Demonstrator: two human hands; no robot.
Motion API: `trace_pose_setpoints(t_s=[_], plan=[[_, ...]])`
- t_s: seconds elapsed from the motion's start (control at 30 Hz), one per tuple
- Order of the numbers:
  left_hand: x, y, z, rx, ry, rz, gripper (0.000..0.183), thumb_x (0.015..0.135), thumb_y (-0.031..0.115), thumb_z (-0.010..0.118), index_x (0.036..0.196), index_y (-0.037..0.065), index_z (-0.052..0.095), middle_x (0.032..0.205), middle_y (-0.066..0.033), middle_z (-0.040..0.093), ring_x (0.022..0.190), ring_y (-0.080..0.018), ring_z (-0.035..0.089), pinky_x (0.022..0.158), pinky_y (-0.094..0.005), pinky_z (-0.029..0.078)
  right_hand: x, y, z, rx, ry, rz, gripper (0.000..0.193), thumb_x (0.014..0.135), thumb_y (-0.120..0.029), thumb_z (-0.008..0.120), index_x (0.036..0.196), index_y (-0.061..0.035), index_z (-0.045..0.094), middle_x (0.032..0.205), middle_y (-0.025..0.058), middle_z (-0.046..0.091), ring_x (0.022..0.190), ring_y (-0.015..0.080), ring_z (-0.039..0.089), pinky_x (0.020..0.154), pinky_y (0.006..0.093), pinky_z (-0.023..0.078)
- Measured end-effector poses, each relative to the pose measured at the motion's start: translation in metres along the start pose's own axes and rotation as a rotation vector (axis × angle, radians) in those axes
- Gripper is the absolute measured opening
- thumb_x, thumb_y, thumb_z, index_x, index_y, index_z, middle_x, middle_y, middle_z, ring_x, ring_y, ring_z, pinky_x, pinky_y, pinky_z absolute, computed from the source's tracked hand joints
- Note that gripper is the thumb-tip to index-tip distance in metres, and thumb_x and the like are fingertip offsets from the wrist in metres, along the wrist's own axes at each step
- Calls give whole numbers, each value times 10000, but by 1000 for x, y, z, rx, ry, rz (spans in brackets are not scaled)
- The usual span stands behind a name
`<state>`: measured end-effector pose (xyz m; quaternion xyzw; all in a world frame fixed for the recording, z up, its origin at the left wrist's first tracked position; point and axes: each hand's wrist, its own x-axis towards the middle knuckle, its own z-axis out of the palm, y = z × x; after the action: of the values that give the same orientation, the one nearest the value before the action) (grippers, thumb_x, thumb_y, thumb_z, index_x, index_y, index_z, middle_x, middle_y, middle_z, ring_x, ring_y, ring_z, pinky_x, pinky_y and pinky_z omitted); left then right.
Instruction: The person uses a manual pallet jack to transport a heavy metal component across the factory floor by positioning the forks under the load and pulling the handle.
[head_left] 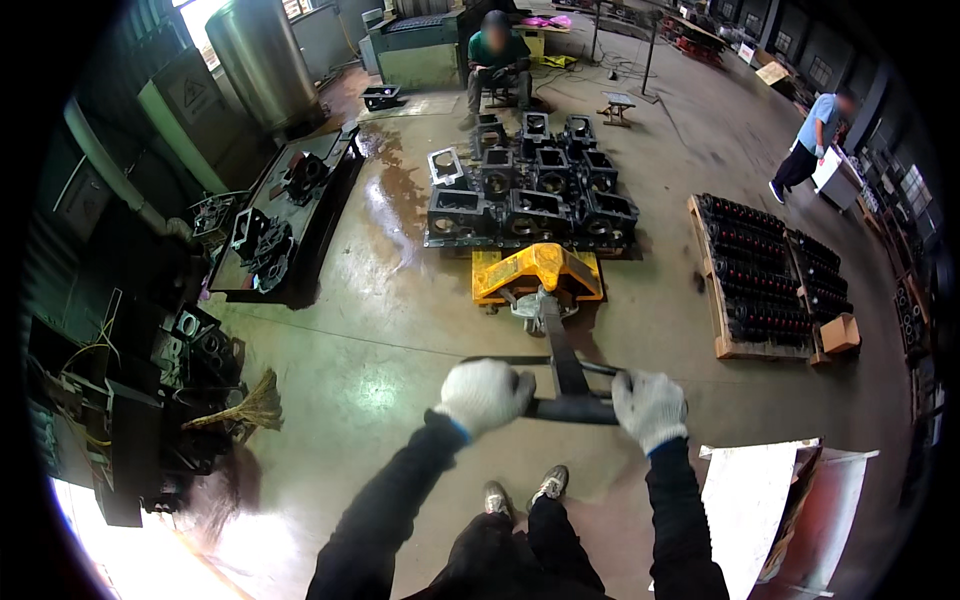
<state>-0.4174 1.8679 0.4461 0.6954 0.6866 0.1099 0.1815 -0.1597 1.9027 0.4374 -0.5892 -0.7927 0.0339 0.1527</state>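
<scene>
White work gloves cover both hands. My left hand [486,398] is wrapped round the left side of the black pallet jack handle [571,409], and my right hand [649,408] grips its right side. From the handle a dark shaft runs forward to the yellow pallet jack [537,268]. Its forks are hidden beneath a load of black, box-shaped metal castings [538,203] with square and round openings. One casting at the left has a pale, bright top frame [446,167].
A person [498,60] sits beyond the load; another person [812,145] is at the far right. At right stands a wooden pallet of black parts [756,270] beside a cardboard box [840,333]. A low metal table [318,225] and a broom [246,405] are at left.
</scene>
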Motion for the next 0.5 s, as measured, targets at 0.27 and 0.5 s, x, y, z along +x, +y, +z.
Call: trace_pose_setpoints(t_s=[0.27,0.5], plan=[[-142,-33,145,-28,-353,-37,498,974,473,478,732,124,738,646,-155,669,587,-360,664,565,-493,519,-182,19,106,141,-378,55,319,856,-420,627,777,-147,772,682,153,695,624,360,681,590,485,534],[-152,-58,190,83,-361,150,443,984,465,448,885,140,734,696,-138,701,583,-382,659,593,-503,521,-196,28,122,206,-301,6,301,851,-374,635,711,-120,714,631,169,658,579,379,652,582,496,524]])
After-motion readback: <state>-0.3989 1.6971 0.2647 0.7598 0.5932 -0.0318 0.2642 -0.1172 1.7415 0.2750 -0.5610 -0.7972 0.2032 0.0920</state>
